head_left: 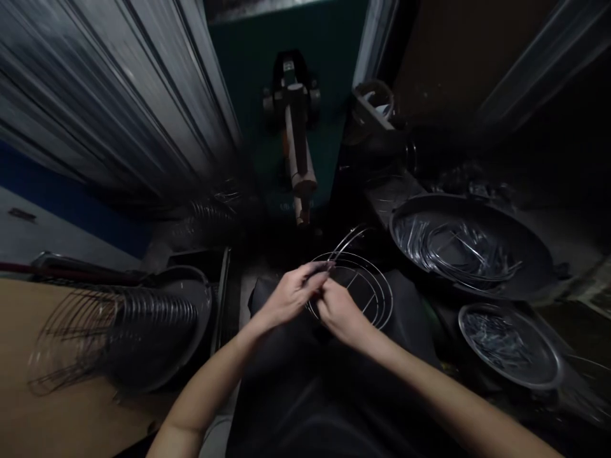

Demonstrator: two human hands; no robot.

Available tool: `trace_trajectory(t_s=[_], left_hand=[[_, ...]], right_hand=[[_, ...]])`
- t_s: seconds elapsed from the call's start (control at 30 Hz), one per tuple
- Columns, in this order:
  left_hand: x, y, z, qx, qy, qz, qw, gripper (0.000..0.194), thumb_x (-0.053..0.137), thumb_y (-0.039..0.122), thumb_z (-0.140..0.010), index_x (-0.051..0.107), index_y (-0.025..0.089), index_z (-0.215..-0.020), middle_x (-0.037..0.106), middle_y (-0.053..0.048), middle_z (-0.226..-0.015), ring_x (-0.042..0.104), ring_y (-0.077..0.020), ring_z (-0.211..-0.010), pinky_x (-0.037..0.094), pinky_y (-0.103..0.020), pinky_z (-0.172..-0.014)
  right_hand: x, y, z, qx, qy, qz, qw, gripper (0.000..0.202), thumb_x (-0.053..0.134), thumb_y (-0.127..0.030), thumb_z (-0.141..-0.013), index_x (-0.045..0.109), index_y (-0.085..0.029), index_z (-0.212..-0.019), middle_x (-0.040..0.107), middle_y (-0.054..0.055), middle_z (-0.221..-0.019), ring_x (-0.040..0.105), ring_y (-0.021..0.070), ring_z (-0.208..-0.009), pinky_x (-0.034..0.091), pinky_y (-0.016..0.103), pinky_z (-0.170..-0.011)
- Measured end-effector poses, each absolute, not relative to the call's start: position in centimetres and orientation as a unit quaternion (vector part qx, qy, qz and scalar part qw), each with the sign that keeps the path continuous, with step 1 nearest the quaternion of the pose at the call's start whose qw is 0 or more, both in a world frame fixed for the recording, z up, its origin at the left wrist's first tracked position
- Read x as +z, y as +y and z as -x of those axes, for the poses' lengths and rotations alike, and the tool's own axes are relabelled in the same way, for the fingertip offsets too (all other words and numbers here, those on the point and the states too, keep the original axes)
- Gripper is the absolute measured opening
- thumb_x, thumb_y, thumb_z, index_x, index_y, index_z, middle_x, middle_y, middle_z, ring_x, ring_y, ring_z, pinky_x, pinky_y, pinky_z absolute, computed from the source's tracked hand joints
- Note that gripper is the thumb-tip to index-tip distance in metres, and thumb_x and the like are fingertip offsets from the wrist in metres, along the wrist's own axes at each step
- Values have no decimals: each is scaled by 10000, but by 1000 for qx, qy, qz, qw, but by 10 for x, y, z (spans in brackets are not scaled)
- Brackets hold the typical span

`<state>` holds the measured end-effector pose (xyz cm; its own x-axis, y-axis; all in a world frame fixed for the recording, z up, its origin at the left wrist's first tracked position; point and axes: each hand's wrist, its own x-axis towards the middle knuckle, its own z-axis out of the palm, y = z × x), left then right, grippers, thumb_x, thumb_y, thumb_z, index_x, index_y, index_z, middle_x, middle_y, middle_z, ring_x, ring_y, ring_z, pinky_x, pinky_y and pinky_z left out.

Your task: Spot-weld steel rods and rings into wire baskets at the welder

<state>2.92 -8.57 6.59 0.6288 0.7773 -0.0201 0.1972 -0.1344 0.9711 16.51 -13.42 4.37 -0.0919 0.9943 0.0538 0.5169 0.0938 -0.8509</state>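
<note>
My left hand [293, 294] is closed, thumb and fingers pinching a pair of thin curved wires [351, 239] that stick up and to the right. Pressed close beside it, my right hand [340, 310] is curled into a fist; its fingertips and what they grip are hidden. A round wire rack [389, 289] of concentric rings with cross wires lies under and behind both hands, over my dark apron [329, 394]. Whether the curved wires touch the rack cannot be made out.
Ahead stands a green machine [248, 76] with a downward metal electrode arm [298, 146]. Right are a large pan [534, 261] of wire rings and a smaller dish [551, 375] of short wire pieces. Left, several wire racks [119, 312] lean in a dark basin [203, 280].
</note>
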Motion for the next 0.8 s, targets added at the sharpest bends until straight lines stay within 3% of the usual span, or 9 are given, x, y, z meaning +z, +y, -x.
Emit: trace_trajectory(t_s=[0.1, 0.17, 0.27, 0.37, 0.5, 0.67, 0.73, 0.8], left_hand=[[71, -92, -47, 293, 382, -673, 562, 344, 427, 438, -898, 603, 147, -947, 638, -33, -782, 580, -132, -736, 457, -239, -718], [74, -95, -42, 296, 405, -681, 533, 347, 423, 440, -900, 605, 145, -877, 552, 12, -651, 492, -91, -603, 400, -198, -603], [88, -95, -23, 287, 396, -712, 503, 365, 442, 439, -891, 628, 138, -803, 501, 21, -626, 413, -71, -558, 335, -191, -551], [107, -92, -12, 300, 375, -715, 508, 351, 480, 428, -876, 642, 132, -776, 506, 15, -634, 401, -66, -555, 318, -191, -538], [111, -85, -16, 331, 368, -635, 594, 355, 537, 460, -838, 603, 124, -742, 327, 64, -493, 284, -47, -450, 238, -183, -451], [56, -91, -20, 229, 376, -524, 729, 390, 529, 526, -816, 535, 142, -751, 178, 109, -465, 151, -39, -393, 190, -178, -405], [32, -100, -22, 192, 400, -558, 701, 415, 441, 532, -861, 545, 142, -766, 165, 104, -466, 161, -49, -388, 208, -184, -407], [16, -108, -24, 191, 430, -662, 583, 423, 364, 480, -911, 586, 135, -811, 288, 69, -483, 309, -70, -421, 296, -197, -458]], right_hand=[[45, -153, -175, 303, -772, 502, 245, 245, 380, -178, -896, 597, -130, -999, 633, 120, -883, 611, 210, -819, 500, 349, -757], [60, -164, -207, 256, -808, 466, 252, 259, 386, -232, -925, 610, -168, -1039, 650, 83, -866, 625, 183, -795, 508, 303, -740], [88, -166, -259, 106, -770, 540, 324, 307, 401, -291, -937, 567, -215, -1185, 627, 84, -1087, 596, 187, -991, 484, 317, -856], [107, -154, -284, 39, -767, 565, 300, 396, 388, -334, -941, 468, -239, -1317, 578, 81, -1204, 559, 205, -1071, 469, 362, -896], [109, -145, -282, 60, -783, 542, 299, 330, 376, -342, -944, 611, -202, -1129, 654, 60, -900, 626, 167, -796, 504, 275, -713], [64, -169, -277, 62, -788, 554, 259, 326, 367, -341, -945, 636, -163, -902, 648, 57, -762, 618, 164, -664, 485, 264, -622], [40, -179, -278, 54, -795, 564, 217, 358, 323, -335, -957, 629, -152, -928, 657, 68, -784, 626, 174, -685, 490, 274, -638], [23, -183, -275, 33, -800, 571, 180, 375, 293, -321, -963, 615, -142, -1030, 666, 80, -852, 633, 187, -764, 492, 283, -681]])
